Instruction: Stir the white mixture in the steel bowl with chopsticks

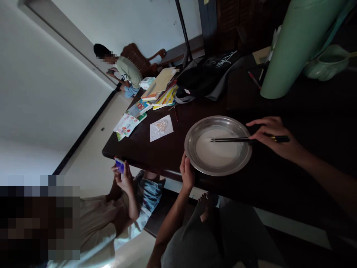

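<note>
Right hand (275, 137) hides the middle of black chopsticks (231, 140)

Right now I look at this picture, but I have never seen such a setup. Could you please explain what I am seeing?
There is no machine here. A head-worn camera looks forward and down at the wearer's two bare hands. The left hand is at the rim of a metal basin; its grip is partly hidden. The right hand holds dark chopsticks, tips toward the whitish liquid inside. On the dark table also lie apparent cotton swabs on a white sheet, booklets and a black bag. Two other people are nearby; the closer person holds a phone.
</note>
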`<state>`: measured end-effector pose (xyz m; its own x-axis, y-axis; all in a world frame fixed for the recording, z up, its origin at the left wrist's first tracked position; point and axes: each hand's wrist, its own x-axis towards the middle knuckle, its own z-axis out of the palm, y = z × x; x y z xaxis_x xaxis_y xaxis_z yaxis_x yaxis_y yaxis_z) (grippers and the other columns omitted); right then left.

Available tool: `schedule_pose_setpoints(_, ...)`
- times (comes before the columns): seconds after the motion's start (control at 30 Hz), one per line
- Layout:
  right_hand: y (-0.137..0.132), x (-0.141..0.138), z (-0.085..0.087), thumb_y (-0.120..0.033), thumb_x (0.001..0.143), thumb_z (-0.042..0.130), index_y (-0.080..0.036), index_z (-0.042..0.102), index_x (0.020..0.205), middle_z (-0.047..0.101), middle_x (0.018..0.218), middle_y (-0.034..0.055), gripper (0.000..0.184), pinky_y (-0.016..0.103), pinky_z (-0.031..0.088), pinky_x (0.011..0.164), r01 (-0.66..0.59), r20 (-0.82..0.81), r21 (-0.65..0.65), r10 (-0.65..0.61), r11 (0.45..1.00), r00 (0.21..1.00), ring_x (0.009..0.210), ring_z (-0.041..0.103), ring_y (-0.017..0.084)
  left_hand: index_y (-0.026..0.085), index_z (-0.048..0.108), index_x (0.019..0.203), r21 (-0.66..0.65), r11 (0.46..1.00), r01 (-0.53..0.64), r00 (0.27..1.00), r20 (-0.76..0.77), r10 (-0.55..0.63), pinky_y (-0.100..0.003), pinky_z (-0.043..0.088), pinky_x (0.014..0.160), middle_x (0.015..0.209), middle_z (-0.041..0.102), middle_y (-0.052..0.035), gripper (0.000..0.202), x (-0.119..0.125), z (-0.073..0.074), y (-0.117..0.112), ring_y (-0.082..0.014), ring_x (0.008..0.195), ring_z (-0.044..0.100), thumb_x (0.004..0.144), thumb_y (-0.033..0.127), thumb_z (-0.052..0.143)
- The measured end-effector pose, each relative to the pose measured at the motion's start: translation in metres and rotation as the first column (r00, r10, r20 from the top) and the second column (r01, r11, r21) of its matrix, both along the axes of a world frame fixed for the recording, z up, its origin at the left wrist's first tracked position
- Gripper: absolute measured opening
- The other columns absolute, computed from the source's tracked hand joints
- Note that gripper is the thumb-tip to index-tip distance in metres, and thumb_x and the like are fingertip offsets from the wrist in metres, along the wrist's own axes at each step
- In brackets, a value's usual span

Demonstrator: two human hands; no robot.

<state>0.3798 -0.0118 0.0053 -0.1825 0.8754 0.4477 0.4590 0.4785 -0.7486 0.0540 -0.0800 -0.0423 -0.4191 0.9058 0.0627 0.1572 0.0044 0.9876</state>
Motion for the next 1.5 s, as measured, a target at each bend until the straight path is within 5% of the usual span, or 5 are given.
schedule_pose_setpoints(0.67, 0.003, 0.011, 0.002, -0.045, 0.099, 0.051, -0.028, 0.067, 0.056, 0.08, 0.096, 0.0064, 0.049, 0.054, 0.044, 0.101, 0.041, -0.213, -0.015, -0.043, 0.999, 0.976, 0.111, 0.06, 0.031, 0.016, 0.075, 0.124, 0.027, 1.0, 0.013, 1.0, 0.017, -0.014, -0.041, 0.044, 0.116, 0.132, 0.073, -0.0134, 0.066, -0.002, -0.006, 0.0, -0.0316, 0.131, 0.063, 0.089, 0.07, 0.057)
schedule_pose_setpoints(0.83, 0.001, -0.001, -0.003, -0.05, 0.094, 0.06, -0.03, 0.079, 0.075, 0.078, 0.114, 0.006, 0.033, 0.057, 0.045, 0.101, -0.086, -0.016, -0.047, 0.085, 0.995, 0.996, 0.113, 0.059, 0.033, 0.017, 0.076, 0.123, 0.029, 1.0, 0.006, 1.0, 0.016, -0.007, -0.04, 0.043, 0.116, 0.129, 0.075, -0.013, 0.067, -0.001, -0.004, 0.0, -0.0319, 0.131, 0.063, 0.088, 0.071, 0.058)
schedule_pose_setpoints(1.07, 0.005, 0.014, 0.004, -0.042, 0.1, 0.05, -0.027, 0.069, 0.061, 0.079, 0.103, 0.0073, 0.047, 0.054, 0.043, 0.102, 0.101, -0.15, 0.018, -0.097, 0.995, 0.984, 0.111, 0.06, 0.031, 0.016, 0.075, 0.125, 0.033, 0.999, 0.028, 0.999, 0.019, -0.028, -0.041, 0.042, 0.117, 0.13, 0.074, -0.0134, 0.065, -0.001, -0.005, 0.001, -0.0317, 0.132, 0.062, 0.09, 0.068, 0.057)
schedule_pose_setpoints(1.3, 0.0, -0.001, -0.003, -0.046, 0.095, 0.061, -0.03, 0.079, 0.078, 0.078, 0.113, 0.0064, 0.03, 0.056, 0.046, 0.101, -0.088, 0.008, -0.021, 0.088, 0.996, 0.996, 0.113, 0.059, 0.032, 0.016, 0.075, 0.124, 0.028, 0.999, 0.026, 1.0, 0.013, -0.027, -0.041, 0.042, 0.117, 0.128, 0.075, -0.0136, 0.066, -0.002, -0.005, 0.001, -0.0318, 0.132, 0.062, 0.09, 0.069, 0.055)
schedule_pose_setpoints(1.5, 0.001, 0.011, 0.006, -0.042, 0.1, 0.051, -0.027, 0.07, 0.063, 0.079, 0.101, 0.0076, 0.044, 0.054, 0.045, 0.1, 0.092, -0.128, 0.049, -0.085, 0.995, 0.988, 0.11, 0.061, 0.031, 0.016, 0.076, 0.122, 0.037, 0.999, 0.035, 0.999, -0.005, -0.035, -0.04, 0.045, 0.114, 0.128, 0.075, -0.0132, 0.062, -0.003, -0.003, 0.0, -0.0311, 0.129, 0.065, 0.091, 0.066, 0.057)
